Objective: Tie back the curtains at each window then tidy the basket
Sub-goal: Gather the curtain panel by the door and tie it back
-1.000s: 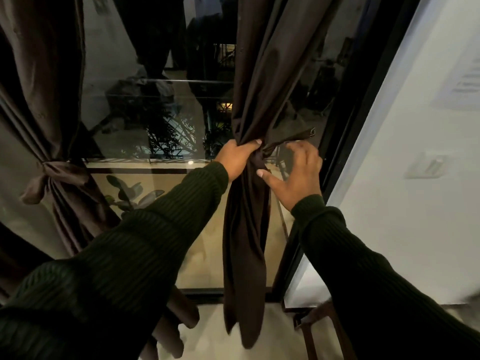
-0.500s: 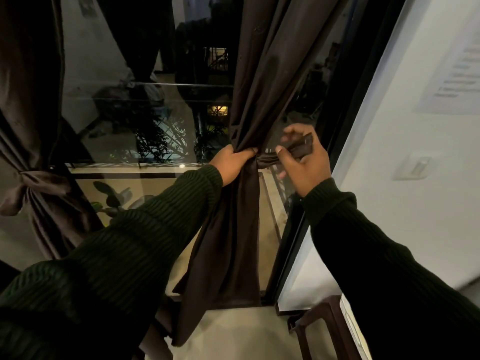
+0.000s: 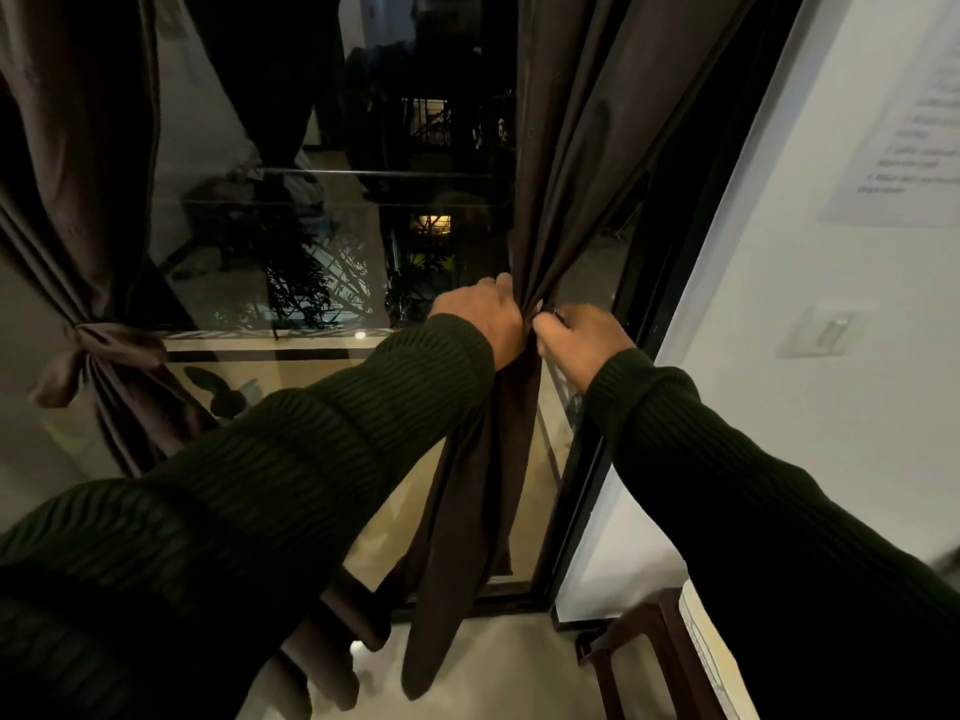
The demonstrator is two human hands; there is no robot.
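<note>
1. The right-hand curtain [image 3: 566, 163] hangs down in front of the dark window glass [image 3: 322, 226], just left of the black window frame [image 3: 644, 314], and is bunched tight at its middle.
2. The left hand [image 3: 480, 317] grips that bunched middle from the left, its fingers curled round the fabric.
3. The right hand [image 3: 584, 337] is touching the same gathered point from the right, its fingers curled and pinching something small and dark there; what it is cannot be told.
4. Below the two hands the curtain falls in a narrow tail to the floor [image 3: 498, 667].
5. The left-hand curtain [image 3: 78, 200], well left of the frame, is already cinched by a knotted tie [image 3: 98, 345].
6. Right of the frame is a white wall [image 3: 831, 407] with a light switch [image 3: 826, 332] and a printed sheet [image 3: 914, 127] above it.
7. A brown stool [image 3: 649, 646] stands near the foot of the frame.
</note>
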